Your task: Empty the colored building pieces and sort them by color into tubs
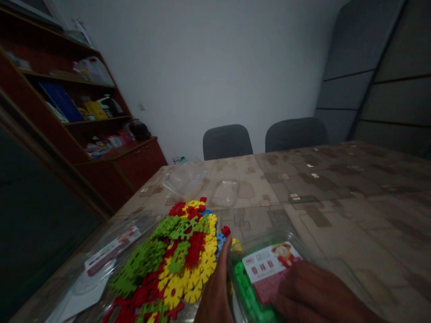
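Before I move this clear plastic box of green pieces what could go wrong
The clear plastic box of green pieces could knock the multicoloured heap of plastic pieces close beside it, scattering some. Your right hand covers part of the red-and-white label, so pressing hard might bend the plastic beneath.

single head-worn view, looking forward and down, close over the table (336, 215), facing a wall (218, 67)
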Demonstrator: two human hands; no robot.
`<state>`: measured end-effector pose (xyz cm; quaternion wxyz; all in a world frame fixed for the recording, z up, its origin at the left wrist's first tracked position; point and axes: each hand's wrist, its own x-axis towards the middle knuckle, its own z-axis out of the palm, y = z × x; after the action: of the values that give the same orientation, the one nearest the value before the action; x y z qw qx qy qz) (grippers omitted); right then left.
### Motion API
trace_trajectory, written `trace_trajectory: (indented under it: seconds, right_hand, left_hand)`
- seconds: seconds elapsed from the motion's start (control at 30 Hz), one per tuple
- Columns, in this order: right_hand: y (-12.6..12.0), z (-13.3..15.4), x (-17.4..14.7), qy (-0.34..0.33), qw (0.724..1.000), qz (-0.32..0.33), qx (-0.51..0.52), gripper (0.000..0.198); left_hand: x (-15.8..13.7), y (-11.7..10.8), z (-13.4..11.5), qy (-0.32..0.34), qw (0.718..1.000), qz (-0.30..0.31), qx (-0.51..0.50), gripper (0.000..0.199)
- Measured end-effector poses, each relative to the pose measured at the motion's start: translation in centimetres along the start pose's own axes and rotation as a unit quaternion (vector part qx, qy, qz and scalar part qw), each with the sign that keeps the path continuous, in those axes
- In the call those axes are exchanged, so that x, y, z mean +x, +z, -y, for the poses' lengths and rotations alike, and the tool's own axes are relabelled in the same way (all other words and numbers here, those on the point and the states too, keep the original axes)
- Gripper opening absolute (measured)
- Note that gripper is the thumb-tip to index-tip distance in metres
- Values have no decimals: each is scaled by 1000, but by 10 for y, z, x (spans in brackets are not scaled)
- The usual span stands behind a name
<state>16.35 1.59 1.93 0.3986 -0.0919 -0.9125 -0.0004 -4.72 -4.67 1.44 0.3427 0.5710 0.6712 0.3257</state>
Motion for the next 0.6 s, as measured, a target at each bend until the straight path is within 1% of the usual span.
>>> trace_trajectory:
  seconds: [0.07,0.13,0.2,0.27,0.33,0.4,0.5,0.6]
  right_hand:
    - [7,0,-6,-7,999,-41,-20,26]
    - [14,0,-10,-13,997,-62,-46,27]
    - [17,-2,-12,-13,997,-47,-63,26]
    - [10,-4,-11,-28,997,-31,-72,26]
    - [-3,-8,-8,-48,996,2,-79,23]
    - [-20,-15,-4,-42,994,56,-87,19]
    - [-40,-29,-2,14,989,118,-89,25]
    - [-47,-43,-9,74,981,166,-68,31]
  left_hand:
    - [1,2,0,2,1000,-7,12,103]
    - [1,4,0,6,1000,-12,21,104]
    - [1,5,1,11,1000,-15,26,110]
    - [1,6,2,18,999,-15,28,119]
    - [0,5,3,28,999,-23,38,125]
    - [-2,3,2,40,995,-53,74,125]
    - [-4,-2,-2,55,982,-106,147,118]
    - [-5,-5,-8,59,974,-118,182,115]
